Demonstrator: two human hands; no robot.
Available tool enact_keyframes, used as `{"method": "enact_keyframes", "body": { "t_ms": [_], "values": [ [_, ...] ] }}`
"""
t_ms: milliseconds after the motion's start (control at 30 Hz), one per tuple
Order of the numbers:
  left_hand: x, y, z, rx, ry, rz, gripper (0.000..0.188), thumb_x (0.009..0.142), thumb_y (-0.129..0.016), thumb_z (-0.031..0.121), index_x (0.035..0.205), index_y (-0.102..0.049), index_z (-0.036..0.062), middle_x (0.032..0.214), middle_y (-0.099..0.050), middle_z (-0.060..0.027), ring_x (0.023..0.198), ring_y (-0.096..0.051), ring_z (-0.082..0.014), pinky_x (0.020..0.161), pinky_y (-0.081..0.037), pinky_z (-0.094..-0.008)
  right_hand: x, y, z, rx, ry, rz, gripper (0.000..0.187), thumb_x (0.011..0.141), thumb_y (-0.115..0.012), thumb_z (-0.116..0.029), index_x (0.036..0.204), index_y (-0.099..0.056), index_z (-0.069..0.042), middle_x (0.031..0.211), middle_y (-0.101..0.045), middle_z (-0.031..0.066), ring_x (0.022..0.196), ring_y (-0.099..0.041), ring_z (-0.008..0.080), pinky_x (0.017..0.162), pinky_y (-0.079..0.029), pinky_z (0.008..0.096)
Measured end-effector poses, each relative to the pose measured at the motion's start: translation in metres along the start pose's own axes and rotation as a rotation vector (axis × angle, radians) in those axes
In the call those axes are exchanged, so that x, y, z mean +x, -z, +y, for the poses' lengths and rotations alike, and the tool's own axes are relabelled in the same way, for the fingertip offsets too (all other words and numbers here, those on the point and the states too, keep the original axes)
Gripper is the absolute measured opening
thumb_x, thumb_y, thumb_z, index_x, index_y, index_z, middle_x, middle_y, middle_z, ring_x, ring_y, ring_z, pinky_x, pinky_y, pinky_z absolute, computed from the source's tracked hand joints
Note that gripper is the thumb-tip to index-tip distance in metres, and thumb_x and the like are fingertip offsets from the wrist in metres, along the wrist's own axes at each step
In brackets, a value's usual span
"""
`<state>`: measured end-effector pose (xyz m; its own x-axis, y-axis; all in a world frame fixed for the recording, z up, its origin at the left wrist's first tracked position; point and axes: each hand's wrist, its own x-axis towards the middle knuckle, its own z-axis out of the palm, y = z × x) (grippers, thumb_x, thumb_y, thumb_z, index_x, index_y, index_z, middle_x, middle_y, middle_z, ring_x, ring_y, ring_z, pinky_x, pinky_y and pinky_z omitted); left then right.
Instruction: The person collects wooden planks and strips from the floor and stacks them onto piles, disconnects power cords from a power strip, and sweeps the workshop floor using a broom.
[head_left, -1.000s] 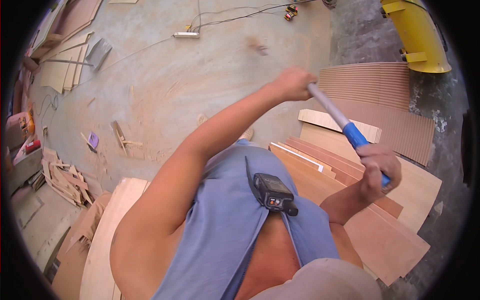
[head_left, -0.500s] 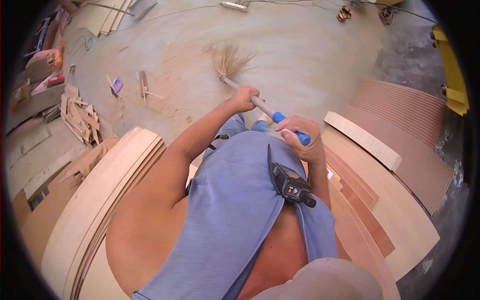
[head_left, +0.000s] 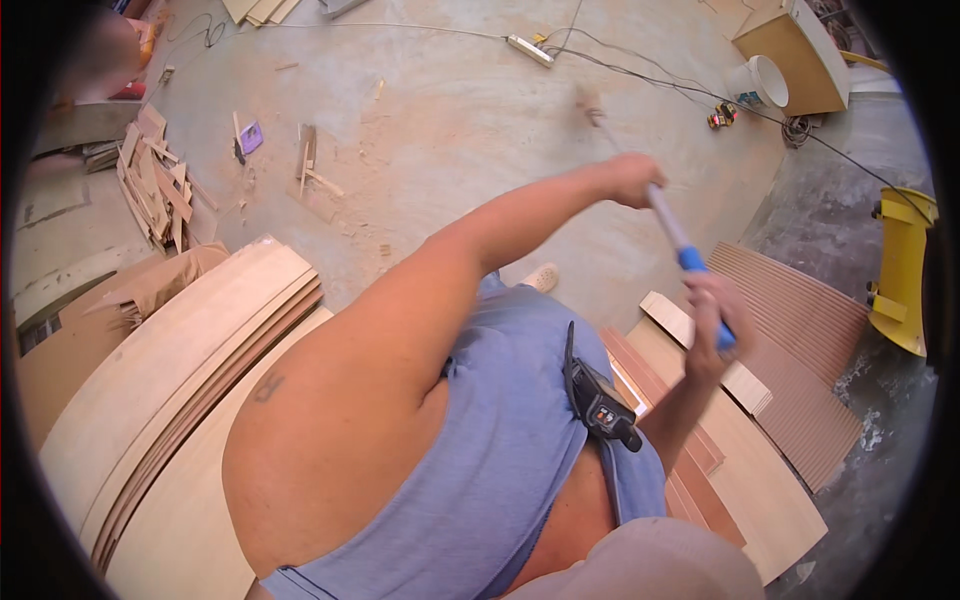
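Observation:
A long-handled broom (head_left: 668, 217) slants away in front of me, with its straw head smeared by motion near the floor. Partway along the pale shaft, my left hand (head_left: 634, 181) is closed around it, the arm stretched across my body. My right hand (head_left: 712, 310) grips the blue end of the handle, closer to me and further right. Below the hands a black device (head_left: 603, 405) is clipped to my blue sleeveless top. Sawdust and wood scraps (head_left: 308, 165) lie on the concrete floor to the left, beside a small purple item (head_left: 251, 137).
Stacked curved boards (head_left: 190, 350) lie at my left, and more panels (head_left: 770, 450) at my right next to ribbed brown sheets (head_left: 790, 310). A scrap pile (head_left: 158, 185) sits further left. Cables, a power strip (head_left: 530, 50), a white bucket (head_left: 765, 82) and a yellow stand (head_left: 900, 270) are around the edges.
The broom has swung to the right, both hands still on it, and my left arm has reached further across. The view has turned, bringing the bucket and a large box into sight.

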<state>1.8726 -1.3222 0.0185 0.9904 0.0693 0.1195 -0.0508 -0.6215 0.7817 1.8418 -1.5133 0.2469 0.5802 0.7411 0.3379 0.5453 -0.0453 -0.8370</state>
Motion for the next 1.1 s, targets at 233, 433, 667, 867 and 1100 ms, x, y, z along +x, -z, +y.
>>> {"method": "enact_keyframes", "body": {
  "t_ms": [233, 433, 667, 867, 1100],
  "values": [
    [-0.196, 0.047, -0.120, 0.171, 0.467, 0.062, 0.018, 0.067, -0.066, 0.026, 0.069, -0.060, 0.0094, 0.074, -0.063, -0.0144, 0.075, -0.062, -0.0345, 0.067, -0.049, -0.0436, 0.049, -0.122, 0.045, 0.251, -0.250, -0.478, 0.014, 0.083, -0.057, -0.007, 0.087, -0.067, 0.002, 0.080, -0.066, 0.0089, 0.072, -0.058, 0.0130, 0.068, -0.046, 0.0269],
    [-0.187, 0.156, -0.109, 0.183, 0.483, 0.177, 0.016, 0.069, -0.066, 0.023, 0.068, -0.059, 0.0091, 0.073, -0.063, -0.0140, 0.073, -0.061, -0.0341, 0.065, -0.049, -0.0426, 0.112, -0.142, 0.029, 0.414, -0.193, -0.424, 0.015, 0.085, -0.061, -0.012, 0.087, -0.066, 0.001, 0.085, -0.066, 0.0082, 0.080, -0.058, 0.0135, 0.075, -0.046, 0.0270],
    [-0.106, 0.245, -0.149, 0.220, 0.511, 0.346, 0.021, 0.075, -0.068, 0.027, 0.073, -0.060, 0.0076, 0.074, -0.063, -0.0159, 0.071, -0.061, -0.0350, 0.062, -0.048, -0.0412, 0.177, -0.126, 0.093, -0.037, -0.149, 0.018, 0.023, 0.083, -0.066, -0.017, 0.098, -0.063, 0.001, 0.095, -0.065, 0.0094, 0.091, -0.060, 0.0164, 0.085, -0.045, 0.0280],
    [-0.060, 0.286, -0.236, 0.230, 0.859, 0.429, 0.032, 0.077, -0.067, 0.034, 0.090, -0.064, 0.0051, 0.078, -0.064, -0.0187, 0.075, -0.063, -0.0347, 0.068, -0.048, -0.0415, 0.190, -0.106, 0.209, -0.007, -0.538, -0.064, 0.021, 0.082, -0.065, -0.016, 0.094, -0.063, 0.002, 0.090, -0.066, 0.0096, 0.089, -0.062, 0.0165, 0.083, -0.046, 0.0290],
    [-0.075, 0.256, -0.317, 0.219, 1.179, 0.228, 0.036, 0.074, -0.067, 0.036, 0.083, -0.065, 0.0014, 0.078, -0.065, -0.0185, 0.075, -0.064, -0.0333, 0.069, -0.048, -0.0408, 0.301, -0.157, 0.309, 0.012, -0.530, -0.328, 0.025, 0.081, -0.063, -0.024, 0.091, -0.064, -0.001, 0.088, -0.067, 0.0135, 0.085, -0.064, 0.0234, 0.078, -0.048, 0.0319]
  ]
}}
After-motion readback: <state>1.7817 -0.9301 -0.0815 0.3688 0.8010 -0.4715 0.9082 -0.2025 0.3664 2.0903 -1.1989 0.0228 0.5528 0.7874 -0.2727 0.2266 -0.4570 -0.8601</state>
